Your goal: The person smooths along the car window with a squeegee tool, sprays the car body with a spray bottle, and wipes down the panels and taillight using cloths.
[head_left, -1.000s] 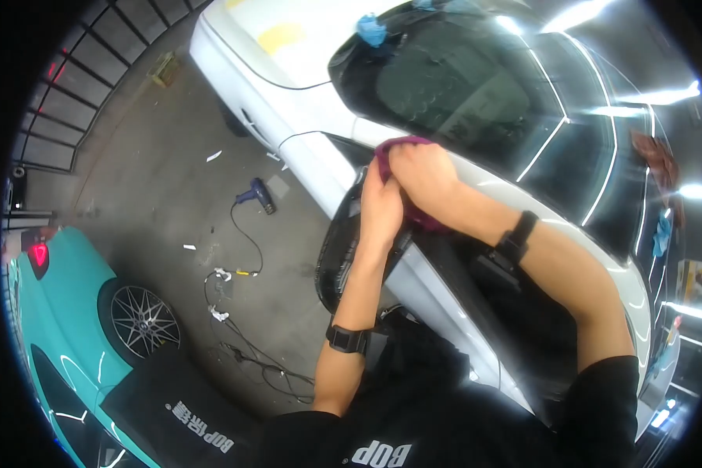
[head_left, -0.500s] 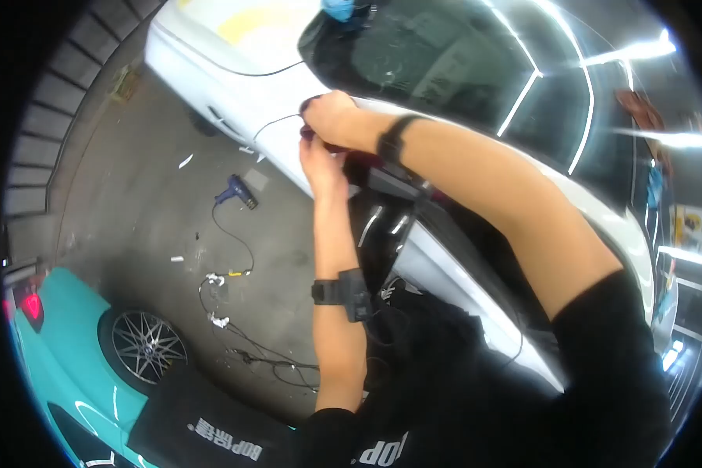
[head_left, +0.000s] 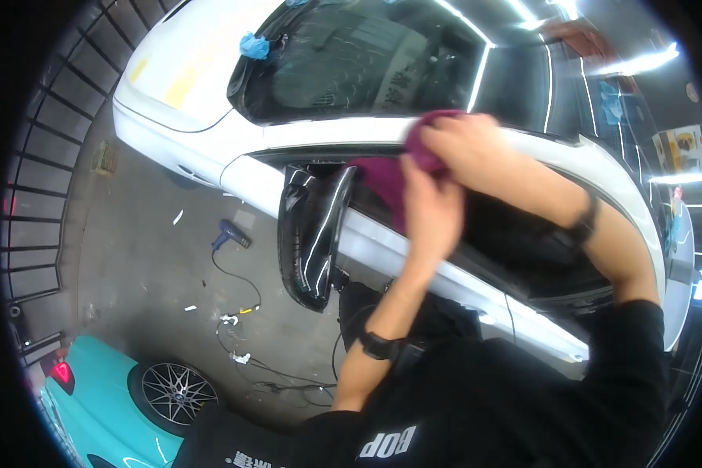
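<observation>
A maroon cloth (head_left: 381,178) is bunched between both hands beside the white car (head_left: 253,183). My left hand (head_left: 433,207) has its fingers closed on the lower part of the cloth, in front of the dark side window. Above and to the right, my right hand (head_left: 468,148) grips the upper part of the cloth near the white roof edge; it is slightly blurred. The black side mirror (head_left: 313,234) stands out from the car to the left of both hands.
A blue heat gun (head_left: 231,234) lies on the grey floor, with cables (head_left: 277,384) running below it. A teal car (head_left: 105,382) stands at the lower left. Blue crumpled material (head_left: 254,46) sits by the windshield. A metal railing (head_left: 47,179) lines the left side.
The view has shifted. Both hands have moved from near the front of the side window rightward along the car, with the cloth. The side mirror and more of the cloth now show.
</observation>
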Available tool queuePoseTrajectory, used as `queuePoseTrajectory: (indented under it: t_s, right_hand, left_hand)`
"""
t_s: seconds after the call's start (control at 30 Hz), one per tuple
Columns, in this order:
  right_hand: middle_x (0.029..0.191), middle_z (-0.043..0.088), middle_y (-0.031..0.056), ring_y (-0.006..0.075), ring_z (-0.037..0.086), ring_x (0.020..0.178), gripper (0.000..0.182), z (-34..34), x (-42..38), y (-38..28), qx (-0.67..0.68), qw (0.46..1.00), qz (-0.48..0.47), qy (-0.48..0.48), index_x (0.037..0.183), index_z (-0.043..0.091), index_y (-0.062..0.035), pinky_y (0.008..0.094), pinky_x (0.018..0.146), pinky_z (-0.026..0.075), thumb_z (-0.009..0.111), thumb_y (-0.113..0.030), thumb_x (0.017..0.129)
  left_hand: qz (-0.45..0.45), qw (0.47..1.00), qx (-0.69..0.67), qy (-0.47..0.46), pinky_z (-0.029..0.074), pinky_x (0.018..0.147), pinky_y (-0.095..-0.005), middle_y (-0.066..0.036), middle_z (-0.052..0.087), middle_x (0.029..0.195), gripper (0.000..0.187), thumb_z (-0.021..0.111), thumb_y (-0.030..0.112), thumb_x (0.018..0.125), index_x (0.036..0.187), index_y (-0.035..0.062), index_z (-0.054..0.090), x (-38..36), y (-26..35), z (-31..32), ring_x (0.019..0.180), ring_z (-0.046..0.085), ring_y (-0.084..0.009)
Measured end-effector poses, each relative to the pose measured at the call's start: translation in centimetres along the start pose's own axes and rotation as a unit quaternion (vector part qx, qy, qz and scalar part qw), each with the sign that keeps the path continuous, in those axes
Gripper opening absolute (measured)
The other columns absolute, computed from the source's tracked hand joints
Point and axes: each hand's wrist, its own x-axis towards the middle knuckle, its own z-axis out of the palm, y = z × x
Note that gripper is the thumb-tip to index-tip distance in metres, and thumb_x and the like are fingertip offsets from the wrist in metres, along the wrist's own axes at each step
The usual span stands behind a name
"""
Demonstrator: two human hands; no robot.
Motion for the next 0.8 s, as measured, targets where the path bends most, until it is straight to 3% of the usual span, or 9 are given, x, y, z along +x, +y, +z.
queuePoseTrajectory:
  t_s: [0.13,0.2,0.27,0.4,0.43,0.5,0.67,0.73,0.8]
  right_hand:
    - [0.094,0.065,0.0153,0.0395,0.065,0.088,0.017,-5.5,-12.5,4.4,-0.03,0.99,0.14,-0.007,0.088,0.062,-0.0042,0.0483,0.073,0.053,0.07,-0.006,0.073]
    - [0.093,0.065,0.0178,0.0424,0.063,0.089,0.014,-7.7,-18.9,6.9,0.002,0.981,0.193,0.02,0.086,0.062,-0.0038,0.0493,0.074,0.051,0.068,-0.003,0.074]
    - [0.096,0.064,0.0205,0.0446,0.062,0.092,0.013,-9.2,-26.0,9.0,-0.005,0.959,0.285,-0.003,0.091,0.062,-0.0015,0.0494,0.077,0.05,0.064,0.0,0.078]
    - [0.09,0.062,0.0196,0.0411,0.062,0.089,0.015,-7.2,-39.7,12.1,-0.041,0.928,0.366,0.066,0.098,0.066,-0.0034,0.0454,0.075,0.049,0.063,0.002,0.084]
    - [0.092,0.063,0.0197,0.0403,0.062,0.088,0.017,-6.3,-42.1,12.0,-0.053,0.916,0.395,0.044,0.1,0.067,-0.0032,0.0436,0.076,0.05,0.063,0.003,0.085]
    - [0.1,0.066,0.019,0.0369,0.065,0.089,0.018,-3.0,-43.0,10.3,-0.08,0.897,0.396,0.18,0.104,0.069,-0.0012,0.0403,0.075,0.051,0.063,0.003,0.088]
    - [0.103,0.07,0.0172,0.0349,0.068,0.09,0.015,0.6,-35.2,7.0,-0.121,0.876,0.352,0.306,0.103,0.071,-0.0008,0.0396,0.074,0.052,0.067,0.0,0.088]
    - [0.102,0.07,0.0174,0.0353,0.067,0.088,0.015,0.7,-31.0,6.0,-0.122,0.919,0.273,0.256,0.103,0.071,-0.0025,0.041,0.075,0.052,0.067,-0.004,0.088]
    - [0.084,0.069,0.0062,0.0248,0.065,0.074,0.003,0.9,-25.4,4.9,-0.095,0.938,0.214,0.255,0.087,0.072,-0.0107,0.037,0.065,0.05,0.073,-0.012,0.085]
  left_hand:
    - [0.064,0.982,-0.018,-0.177,0.049,0.094,-0.0425,-0.023,0.062,0.119,0.039,0.06,0.002,0.092,0.13,-0.0001,0.052,-4.2,0.7,9.6,0.111,0.063,-0.0377]
    - [0.132,0.959,-0.087,-0.237,0.049,0.092,-0.044,-0.024,0.061,0.116,0.036,0.062,0.0,0.088,0.124,-0.0007,0.055,-5.3,1.1,14.0,0.107,0.062,-0.0414]
    - [0.096,0.921,-0.107,-0.363,0.05,0.086,-0.046,-0.022,0.06,0.107,0.03,0.063,-0.001,0.085,0.114,-0.0007,0.055,-6.0,2.9,16.9,0.101,0.062,-0.0383]
    - [0.156,0.886,-0.008,-0.437,0.051,0.079,-0.0482,-0.021,0.06,0.1,0.02,0.059,-0.003,0.084,0.104,-0.0002,0.056,-6.7,2.7,21.7,0.092,0.064,-0.0407]
    - [0.192,0.877,0.03,-0.44,0.052,0.076,-0.0492,-0.021,0.061,0.097,0.017,0.057,-0.003,0.084,0.101,0.0004,0.056,-6.6,2.2,22.5,0.087,0.064,-0.042]
    - [0.203,0.885,0.072,-0.413,0.052,0.074,-0.05,-0.02,0.062,0.095,0.015,0.054,-0.003,0.085,0.099,0.0012,0.057,-6.2,1.4,22.6,0.084,0.064,-0.043]
    - [0.168,0.939,0.149,-0.262,0.051,0.065,-0.0522,-0.024,0.065,0.078,0.015,0.054,0.001,0.087,0.102,0.0033,0.052,-3.3,0.6,16.7,0.077,0.064,-0.047]
    - [0.091,0.972,0.121,-0.181,0.052,0.056,-0.042,-0.017,0.062,0.066,0.014,0.051,0.0,0.093,0.106,0.0042,0.047,-2.1,-0.1,13.1,0.06,0.068,-0.0322]
    - [-0.017,0.994,-0.043,-0.099,0.055,0.059,-0.0343,-0.013,0.066,0.082,0.014,0.044,-0.001,0.098,0.111,0.0048,0.044,-1.0,-1.6,9.4,0.071,0.07,-0.0216]
